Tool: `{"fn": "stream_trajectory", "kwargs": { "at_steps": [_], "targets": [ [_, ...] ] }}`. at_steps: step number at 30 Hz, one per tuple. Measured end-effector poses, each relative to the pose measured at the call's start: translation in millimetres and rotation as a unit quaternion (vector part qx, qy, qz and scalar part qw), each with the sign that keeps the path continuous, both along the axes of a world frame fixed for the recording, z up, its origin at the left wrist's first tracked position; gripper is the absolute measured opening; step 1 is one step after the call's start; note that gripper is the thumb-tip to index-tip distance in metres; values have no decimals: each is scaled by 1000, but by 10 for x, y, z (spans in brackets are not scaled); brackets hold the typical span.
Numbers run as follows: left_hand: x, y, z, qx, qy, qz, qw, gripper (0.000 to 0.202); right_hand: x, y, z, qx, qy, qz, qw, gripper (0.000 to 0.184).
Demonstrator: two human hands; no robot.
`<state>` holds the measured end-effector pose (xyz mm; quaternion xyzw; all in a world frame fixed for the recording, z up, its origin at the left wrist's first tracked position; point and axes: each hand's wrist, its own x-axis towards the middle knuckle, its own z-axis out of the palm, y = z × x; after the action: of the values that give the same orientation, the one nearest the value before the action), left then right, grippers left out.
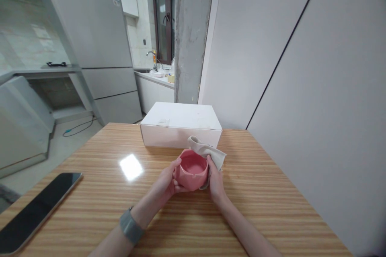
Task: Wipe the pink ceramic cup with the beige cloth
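A small pink bowl [193, 168] with notches in its rim is held just above the wooden table [265, 192], tipped toward me. My left hand [169, 181] grips its left side, thumb on the rim and fingers under it. My right hand [214, 180] presses a beige cloth [208, 150] against the bowl's right side; the cloth drapes over the rim and hangs behind. A grey band [131, 227] circles my left wrist.
A closed white box [181, 124] lies right behind the bowl. A dark tablet [36, 209] rests at the table's left edge. A white wall runs along the right. A fridge [96, 44] and a counter with a sink [153, 74] stand beyond.
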<state>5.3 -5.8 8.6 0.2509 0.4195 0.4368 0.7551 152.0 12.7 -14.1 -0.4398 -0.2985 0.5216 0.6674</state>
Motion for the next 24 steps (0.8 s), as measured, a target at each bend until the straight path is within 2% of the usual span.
{"fn": "stream_trajectory", "kwargs": {
  "at_steps": [5, 9, 13, 18, 21, 24],
  "targets": [
    [49, -52, 29, 47, -58, 41, 996, 42, -141, -207, -38, -6, -45, -68, 997, 53],
    [76, -91, 49, 92, -76, 16, 993, 47, -157, -272, 20, -11, -41, -87, 995, 51],
    [60, -110, 67, 146, 17, -5, 989, 55, -74, -218, 136, -7, -20, -72, 997, 46],
    [-4, -61, 7, 266, 150, 66, 950, 82, -50, -153, 106, -3, -7, -40, 999, 41],
    [-1, -67, 15, 303, 148, 66, 939, 91, -70, -125, 25, 13, 10, -5, 1000, 40],
    [19, -114, 107, 317, 139, 44, 937, 89, -72, -96, -27, 16, 21, 0, 1000, 40]
  ]
}}
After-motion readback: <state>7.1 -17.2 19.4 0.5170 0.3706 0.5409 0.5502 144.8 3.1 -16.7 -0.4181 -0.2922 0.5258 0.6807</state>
